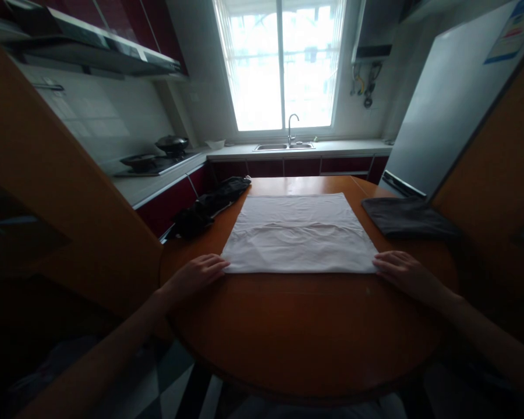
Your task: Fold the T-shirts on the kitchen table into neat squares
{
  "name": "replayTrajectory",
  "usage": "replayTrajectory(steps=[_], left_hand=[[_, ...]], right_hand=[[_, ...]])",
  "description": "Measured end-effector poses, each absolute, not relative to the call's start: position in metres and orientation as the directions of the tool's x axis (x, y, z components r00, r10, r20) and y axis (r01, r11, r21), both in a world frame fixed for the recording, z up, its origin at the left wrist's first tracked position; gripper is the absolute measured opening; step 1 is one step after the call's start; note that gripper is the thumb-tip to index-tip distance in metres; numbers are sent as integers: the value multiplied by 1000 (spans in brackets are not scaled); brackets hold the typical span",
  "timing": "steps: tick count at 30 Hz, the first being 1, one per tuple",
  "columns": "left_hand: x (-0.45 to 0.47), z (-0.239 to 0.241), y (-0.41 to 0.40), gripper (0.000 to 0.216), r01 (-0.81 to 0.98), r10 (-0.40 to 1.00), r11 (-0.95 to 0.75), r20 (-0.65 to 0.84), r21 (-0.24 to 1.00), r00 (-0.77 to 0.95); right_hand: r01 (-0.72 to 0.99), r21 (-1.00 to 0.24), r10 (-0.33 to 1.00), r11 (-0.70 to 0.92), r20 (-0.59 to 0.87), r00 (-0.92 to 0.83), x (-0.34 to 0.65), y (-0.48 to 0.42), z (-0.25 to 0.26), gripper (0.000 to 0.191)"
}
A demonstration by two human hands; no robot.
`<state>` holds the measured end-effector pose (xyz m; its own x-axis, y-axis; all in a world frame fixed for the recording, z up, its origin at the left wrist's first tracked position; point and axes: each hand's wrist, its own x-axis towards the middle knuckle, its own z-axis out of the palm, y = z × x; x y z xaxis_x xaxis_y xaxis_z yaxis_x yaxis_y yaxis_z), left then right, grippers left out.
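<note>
A white cloth (pixel 301 238), perhaps a garment, lies folded flat on the round wooden table (pixel 305 331). A wrinkled ridge runs across its middle, and its near edge is straight. My left hand (pixel 203 269) pinches the near left corner, fingers pressed together on the fabric. At the near right corner, my right hand (pixel 397 265) does the same. Both thumbs are mostly hidden.
Dark crumpled clothing (pixel 205 206) lies along the table's left edge. A folded dark grey cloth (pixel 408 216) rests at the right. Beyond the table stand a counter with a sink (pixel 283 146), a stove (pixel 157 166) and a fridge (pixel 454 99).
</note>
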<state>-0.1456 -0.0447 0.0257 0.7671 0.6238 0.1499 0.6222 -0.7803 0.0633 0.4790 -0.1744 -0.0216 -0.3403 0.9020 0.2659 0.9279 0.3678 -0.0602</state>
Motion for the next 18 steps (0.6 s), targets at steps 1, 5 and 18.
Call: replayTrajectory(steps=[1, 5, 18], left_hand=[[-145, 27, -44, 34, 607, 607, -793, 146, 50, 781], [-147, 25, -39, 39, 573, 567, -819, 180, 26, 804], [-154, 20, -49, 28, 599, 580, -798, 350, 64, 735]], right_hand=[[929, -46, 901, 368, 263, -345, 476, -176, -19, 32], [913, 39, 854, 405, 339, -393, 469, -180, -15, 28], [876, -15, 762, 483, 499, -412, 474, -184, -15, 20]])
